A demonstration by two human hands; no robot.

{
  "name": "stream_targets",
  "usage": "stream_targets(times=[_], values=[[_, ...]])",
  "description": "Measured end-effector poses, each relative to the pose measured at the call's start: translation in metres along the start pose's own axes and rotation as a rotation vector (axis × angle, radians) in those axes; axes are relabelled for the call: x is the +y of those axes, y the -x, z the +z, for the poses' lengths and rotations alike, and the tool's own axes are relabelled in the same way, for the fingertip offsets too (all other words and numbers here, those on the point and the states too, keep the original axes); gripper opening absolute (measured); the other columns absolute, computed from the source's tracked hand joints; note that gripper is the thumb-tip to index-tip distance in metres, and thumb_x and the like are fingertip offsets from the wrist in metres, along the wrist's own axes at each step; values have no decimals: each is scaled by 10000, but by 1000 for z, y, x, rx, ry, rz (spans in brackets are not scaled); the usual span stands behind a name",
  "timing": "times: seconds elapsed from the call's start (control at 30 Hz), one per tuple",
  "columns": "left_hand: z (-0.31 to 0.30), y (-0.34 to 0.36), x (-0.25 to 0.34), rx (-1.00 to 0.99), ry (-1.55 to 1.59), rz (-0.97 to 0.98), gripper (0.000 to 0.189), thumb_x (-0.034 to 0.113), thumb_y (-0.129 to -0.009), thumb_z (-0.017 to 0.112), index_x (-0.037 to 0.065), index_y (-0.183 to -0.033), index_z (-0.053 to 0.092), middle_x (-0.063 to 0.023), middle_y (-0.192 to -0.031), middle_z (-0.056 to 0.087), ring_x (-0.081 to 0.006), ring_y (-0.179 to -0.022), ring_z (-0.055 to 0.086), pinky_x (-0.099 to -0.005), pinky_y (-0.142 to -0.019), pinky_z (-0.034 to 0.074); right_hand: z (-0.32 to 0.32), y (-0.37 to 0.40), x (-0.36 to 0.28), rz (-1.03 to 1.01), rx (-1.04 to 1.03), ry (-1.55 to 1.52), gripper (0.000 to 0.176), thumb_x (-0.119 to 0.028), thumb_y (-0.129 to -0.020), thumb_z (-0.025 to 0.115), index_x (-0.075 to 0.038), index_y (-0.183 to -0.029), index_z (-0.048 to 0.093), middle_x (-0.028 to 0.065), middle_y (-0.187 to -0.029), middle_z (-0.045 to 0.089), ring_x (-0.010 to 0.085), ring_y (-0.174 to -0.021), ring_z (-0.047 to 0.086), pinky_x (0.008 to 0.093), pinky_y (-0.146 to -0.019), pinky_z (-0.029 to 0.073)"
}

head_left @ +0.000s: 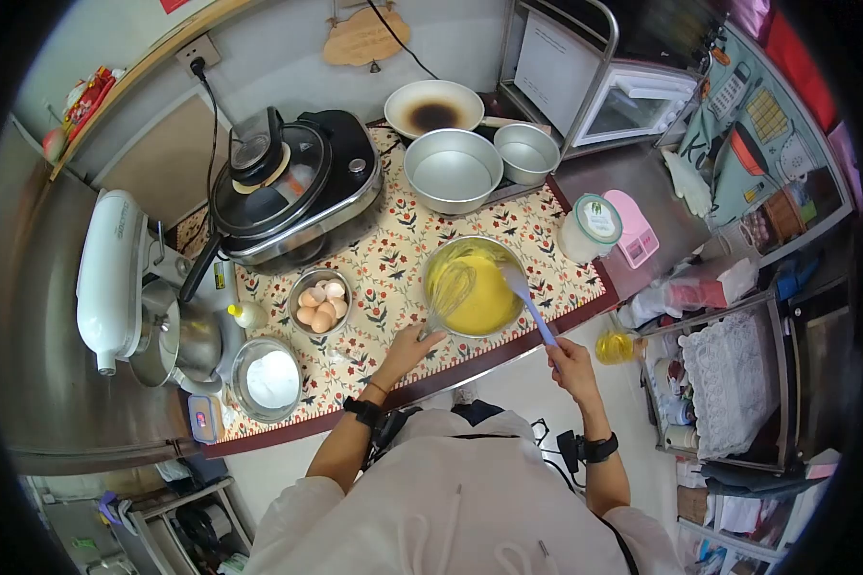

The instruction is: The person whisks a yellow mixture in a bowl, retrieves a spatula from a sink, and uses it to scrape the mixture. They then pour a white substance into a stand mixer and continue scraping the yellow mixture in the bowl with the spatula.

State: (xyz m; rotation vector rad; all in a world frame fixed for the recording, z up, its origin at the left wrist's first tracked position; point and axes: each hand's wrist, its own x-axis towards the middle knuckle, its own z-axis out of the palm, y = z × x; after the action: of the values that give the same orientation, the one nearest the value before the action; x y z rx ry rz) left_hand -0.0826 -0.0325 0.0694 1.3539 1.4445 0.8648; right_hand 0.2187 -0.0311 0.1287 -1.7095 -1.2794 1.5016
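My left hand (409, 351) is closed round the handle of a wire whisk (451, 287). The whisk's loops rest in yellow batter (484, 295) inside a metal mixing bowl (521, 257). In my right hand (573, 371) is a light purple spatula (537, 311), its head at the bowl's right side, against or over the batter. Left of the mixing bowl stands a small metal bowl of eggshells (319, 305). Nearer the table's left front is a metal bowl (243, 376) with white powder (272, 379) in it.
A white stand mixer (113, 278) and a lidded electric pan (273, 192) stand at left. Two round cake tins (453, 172) (525, 153) and a frying pan (435, 107) sit at the back. A lidded tub (590, 228) and pink scale (633, 227) are at right.
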Motion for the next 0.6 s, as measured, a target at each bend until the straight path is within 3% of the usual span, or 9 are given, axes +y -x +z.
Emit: stream_targets(times=[0.03, 0.13, 0.2, 0.23, 0.3, 0.43, 0.6], values=[[-1, -6, -2, 41, -68, 13, 404, 345, -787, 597, -58, -767, 572, -83, -513, 501, -192, -457, 458, -316, -474, 381, 0, -3, 1, -31, 13, 111, 218, -151, -826, 518, 18, -954, 566, 37, -607, 495, 109, -400, 431, 225, -361, 321], [-3, -28, -12, 197, -261, 31, 365, 293, -775, 614, -65, -838, 580, -105, -556, 544, -222, -484, 492, -317, -503, 403, 1, 5, -21, -414, 114, 706, 246, -142, -782, 552, 11, -975, 556, 141, -703, 580, 267, -533, 569, 362, -488, 446], [-1, -39, -15, 351, -376, 18, 339, 258, -771, 619, -64, -872, 584, -129, -584, 567, -235, -498, 513, -315, -517, 414, 2, 3, -30, -552, 202, 832, 231, -122, -768, 550, 3, -963, 553, 163, -746, 580, 326, -604, 573, 410, -535, 453], [3, -42, -20, 449, -263, 62, 321, 243, -773, 615, -66, -851, 580, -148, -596, 570, -241, -504, 520, -318, -520, 415, 2, 2, -34, -621, 247, 894, 225, -112, -761, 549, 0, -957, 551, 173, -768, 580, 356, -639, 575, 434, -558, 457], [13, -49, -29, 640, -31, 154, 288, 214, -776, 607, -70, -810, 571, -186, -622, 577, -252, -516, 536, -323, -526, 419, -1, -4, -43, -547, 235, 1028, 193, -102, -762, 530, -8, -930, 544, 165, -767, 576, 344, -636, 583, 429, -551, 464], [20, -56, -30, 586, 115, 4, 258, 172, -778, 586, -84, -793, 558, -228, -629, 566, -277, -518, 541, -347, -528, 419, -1, -26, -47, -496, 234, 1210, 136, -91, -763, 500, -19, -876, 525, 157, -747, 568, 334, -623, 589, 417, -529, 471], [15, -72, -54, 480, -44, -31, 253, 147, -772, 575, -94, -850, 570, -225, -622, 566, -244, -516, 547, -337, -522, 423, -1, -89, -42, -707, 145, 1207, 144, -88, -771, 479, -21, -889, 528, 157, -741, 569, 315, -606, 590, 408, -511, 469]])
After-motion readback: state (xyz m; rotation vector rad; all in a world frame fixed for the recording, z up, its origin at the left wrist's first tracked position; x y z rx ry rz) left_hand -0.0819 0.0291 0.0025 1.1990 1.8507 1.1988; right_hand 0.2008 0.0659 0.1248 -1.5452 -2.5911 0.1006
